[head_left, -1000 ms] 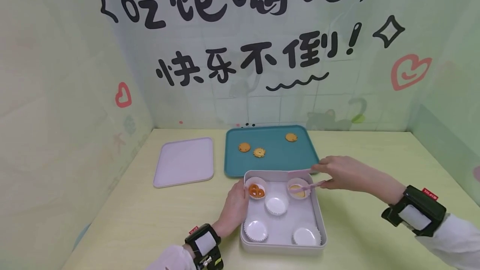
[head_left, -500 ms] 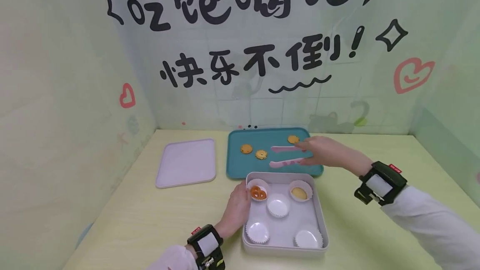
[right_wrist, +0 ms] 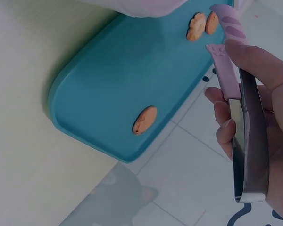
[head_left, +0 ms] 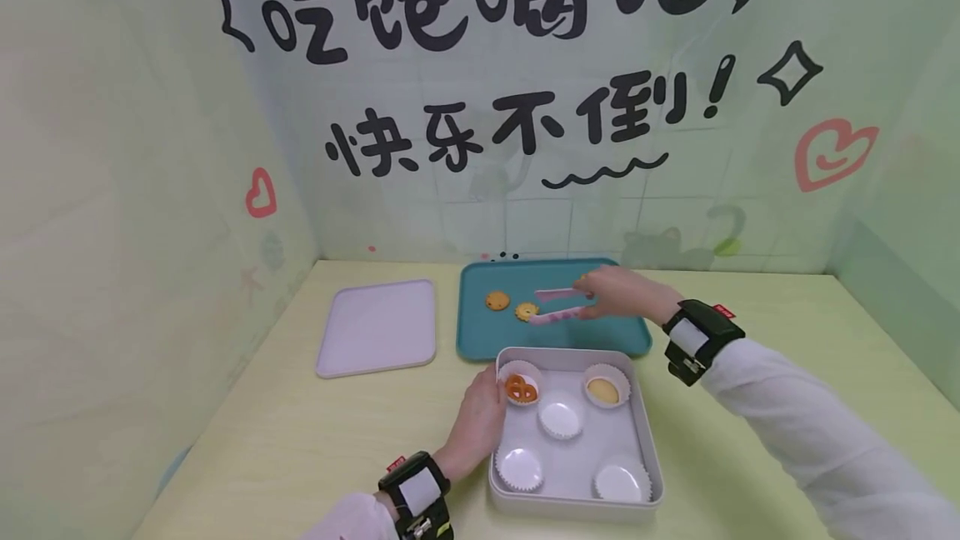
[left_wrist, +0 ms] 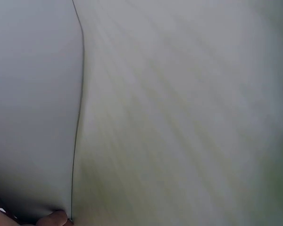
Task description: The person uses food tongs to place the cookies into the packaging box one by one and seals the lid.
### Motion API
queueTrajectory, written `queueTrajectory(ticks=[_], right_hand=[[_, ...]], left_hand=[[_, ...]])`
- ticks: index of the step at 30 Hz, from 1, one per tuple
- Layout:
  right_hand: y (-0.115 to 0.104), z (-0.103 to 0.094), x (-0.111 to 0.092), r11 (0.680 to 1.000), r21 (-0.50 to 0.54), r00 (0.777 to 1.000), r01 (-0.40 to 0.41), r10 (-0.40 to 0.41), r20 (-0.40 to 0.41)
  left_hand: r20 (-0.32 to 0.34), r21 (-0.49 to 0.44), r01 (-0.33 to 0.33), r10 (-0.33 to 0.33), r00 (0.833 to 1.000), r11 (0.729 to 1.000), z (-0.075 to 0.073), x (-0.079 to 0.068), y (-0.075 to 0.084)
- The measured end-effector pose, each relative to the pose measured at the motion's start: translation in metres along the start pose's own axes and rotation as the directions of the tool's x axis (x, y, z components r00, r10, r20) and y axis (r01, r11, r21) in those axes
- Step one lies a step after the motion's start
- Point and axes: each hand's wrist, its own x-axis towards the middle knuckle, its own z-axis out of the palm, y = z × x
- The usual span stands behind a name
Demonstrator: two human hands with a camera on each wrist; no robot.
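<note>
My right hand (head_left: 624, 293) holds tongs (right_wrist: 251, 141) with pink ends and a metal spring body over the teal tray (head_left: 480, 344). The tong tips stand apart, beside a scalloped cookie (head_left: 527, 312). A round cookie (head_left: 497, 301) lies to its left. The third cookie (right_wrist: 145, 120) is mostly behind my right hand in the head view. My left hand (head_left: 477, 413) grips the left wall of a white box (head_left: 577, 505). Inside are several paper cups; one holds a pretzel (head_left: 521, 389), another a pale yellow oval snack (head_left: 603, 391).
A lilac tray (head_left: 377, 328) lies on the table (head_left: 315, 440) left of the teal one. Behind the table rises a printed backdrop (head_left: 450, 223). The box stands close in front of the teal tray.
My right hand has carried the tongs from the box's upper right cup up and left over the teal tray. The yellow snack stays in that cup. My left hand keeps its place on the box.
</note>
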Motion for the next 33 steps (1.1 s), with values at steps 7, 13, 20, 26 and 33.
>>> queueTrajectory(ticks=[7, 13, 20, 26, 33], right_hand=[[0.009, 0.010, 0.017, 1.000, -0.001, 0.999, -0.022, 0.022, 0.045], [0.008, 0.014, 0.028, 0.999, -0.019, 0.997, -0.039, 0.041, 0.064], [0.008, 0.017, 0.035, 0.997, -0.022, 0.992, -0.072, 0.074, 0.100], [0.009, 0.018, 0.038, 0.996, -0.009, 0.989, -0.089, 0.090, 0.114], [0.007, 0.020, 0.042, 0.994, -0.029, 0.989, -0.101, 0.103, 0.103]], left_hand=[[0.005, -0.002, 0.007, -0.007, 1.000, 1.000, 0.000, -0.002, -0.001], [0.003, -0.005, 0.008, -0.008, 1.000, 1.000, 0.000, -0.001, -0.001], [0.004, 0.006, 0.009, -0.009, 1.000, 1.000, 0.000, -0.001, 0.000], [0.010, 0.012, 0.027, -0.027, 1.000, 1.000, 0.000, 0.000, 0.001], [-0.026, 0.015, -0.034, 0.034, 0.999, 0.999, -0.001, 0.000, 0.000]])
